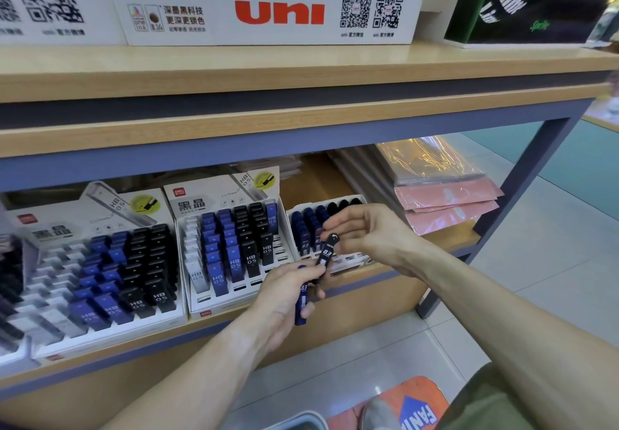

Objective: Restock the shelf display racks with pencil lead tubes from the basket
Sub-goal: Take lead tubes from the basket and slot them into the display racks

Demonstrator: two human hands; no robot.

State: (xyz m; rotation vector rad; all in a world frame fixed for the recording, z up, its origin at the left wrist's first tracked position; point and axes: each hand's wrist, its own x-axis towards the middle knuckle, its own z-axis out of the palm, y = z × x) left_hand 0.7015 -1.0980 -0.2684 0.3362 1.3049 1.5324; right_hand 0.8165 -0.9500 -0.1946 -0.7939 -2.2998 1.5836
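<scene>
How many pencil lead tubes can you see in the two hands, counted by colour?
black tube, pinched by the right hand: 1
blue tube, gripped in the left hand: 1
Total: 2

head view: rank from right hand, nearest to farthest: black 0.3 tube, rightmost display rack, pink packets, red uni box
1. black 0.3 tube, pinched in the right hand itself.
2. rightmost display rack, just behind and left of the hand.
3. pink packets, same shelf, to the right and behind.
4. red uni box, on the shelf above, farthest.
</scene>
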